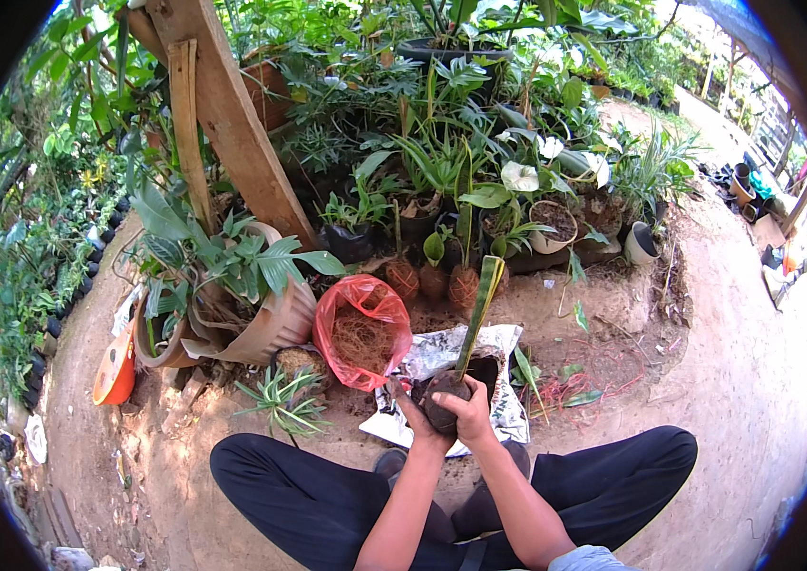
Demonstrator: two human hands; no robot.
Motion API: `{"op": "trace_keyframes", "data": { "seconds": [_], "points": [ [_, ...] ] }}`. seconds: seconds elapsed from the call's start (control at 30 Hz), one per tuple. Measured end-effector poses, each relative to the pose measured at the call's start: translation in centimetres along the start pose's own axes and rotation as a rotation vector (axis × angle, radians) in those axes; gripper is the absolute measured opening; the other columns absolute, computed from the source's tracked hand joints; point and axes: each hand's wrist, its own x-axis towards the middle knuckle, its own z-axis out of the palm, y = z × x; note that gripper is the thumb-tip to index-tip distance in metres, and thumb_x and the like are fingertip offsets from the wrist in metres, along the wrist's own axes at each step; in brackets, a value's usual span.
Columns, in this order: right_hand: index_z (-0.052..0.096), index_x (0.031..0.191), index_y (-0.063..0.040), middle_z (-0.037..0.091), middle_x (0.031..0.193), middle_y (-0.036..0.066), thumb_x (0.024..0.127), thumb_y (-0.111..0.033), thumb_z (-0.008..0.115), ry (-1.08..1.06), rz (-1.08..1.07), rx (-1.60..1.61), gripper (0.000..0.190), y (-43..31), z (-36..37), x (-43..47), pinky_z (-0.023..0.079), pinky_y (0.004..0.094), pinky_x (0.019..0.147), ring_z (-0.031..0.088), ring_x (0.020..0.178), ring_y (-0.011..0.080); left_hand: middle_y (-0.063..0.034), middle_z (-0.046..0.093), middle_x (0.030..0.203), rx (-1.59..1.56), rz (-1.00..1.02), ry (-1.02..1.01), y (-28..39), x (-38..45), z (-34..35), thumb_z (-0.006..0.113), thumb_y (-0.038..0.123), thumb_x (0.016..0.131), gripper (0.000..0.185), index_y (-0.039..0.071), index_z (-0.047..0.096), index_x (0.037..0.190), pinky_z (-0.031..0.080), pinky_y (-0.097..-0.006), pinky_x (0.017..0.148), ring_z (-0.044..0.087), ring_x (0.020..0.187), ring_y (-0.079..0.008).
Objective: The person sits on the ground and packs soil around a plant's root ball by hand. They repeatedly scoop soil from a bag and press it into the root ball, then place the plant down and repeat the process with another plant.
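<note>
Between both hands is a dark ball of soil (446, 408) with a snake plant leaf (478, 314) standing up from it, tilted slightly right. My left hand (414, 414) cups the ball from the left with its fingers spread along it. My right hand (471, 412) grips it from the right, thumb across the front. Beneath them lies an opened white sack (507, 421) with dark soil showing inside. Just left of the hands stands a red plastic bag (400, 342) holding brown coconut fibre (360, 339). Several fibre-wrapped balls tied with red string (464, 287) sit beyond, bearing plants.
Red plastic string (581, 389) and cut leaves (532, 375) lie on the ground to the right. A large tilted pot (289, 321) with a leafy plant and an orange container (116, 367) are at the left. Potted plants and a wooden post (232, 121) stand behind.
</note>
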Motion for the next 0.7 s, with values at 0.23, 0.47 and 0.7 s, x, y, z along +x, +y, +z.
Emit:
{"op": "trace_keyframes", "data": {
  "seconds": [0.23,0.47,0.7],
  "points": [
    [0.068,0.097,0.002,0.068,0.085,0.005,0.075,-0.018,0.078,0.166,-0.077,-0.105,0.031,-0.4,0.4,0.5,0.051,0.0275,0.075,0.063,0.077,0.0117,-0.0131,0.064,0.11,-0.088,0.011,0.075,-0.3,0.1,1.2,0.044,0.093,0.068,0.1,0.008,0.06,0.117,0.055,-0.0443,0.085,0.064,0.097,-0.03],
    [0.066,0.112,0.0,0.067,0.093,0.004,0.076,-0.024,0.081,0.059,-0.168,-0.365,0.046,-2.4,0.4,0.5,0.049,0.028,0.085,0.061,0.087,0.013,-0.0193,0.05,0.14,-0.129,0.012,-0.232,-0.6,1.0,-0.4,0.049,0.089,0.07,0.107,0.007,0.049,0.138,0.039,-0.0505,0.109,0.05,0.126,-0.0366],
    [0.065,0.107,0.0,0.066,0.096,0.004,0.071,-0.02,0.08,-0.019,-0.122,-0.27,0.044,-1.5,-0.1,0.6,0.046,0.0295,0.087,0.06,0.089,0.0135,-0.0124,0.056,0.13,-0.043,-0.013,-0.427,-1.6,1.0,-1.5,0.067,0.077,0.069,0.1,0.008,0.045,0.138,0.041,-0.0474,0.108,0.055,0.119,-0.03]
  ]
}}
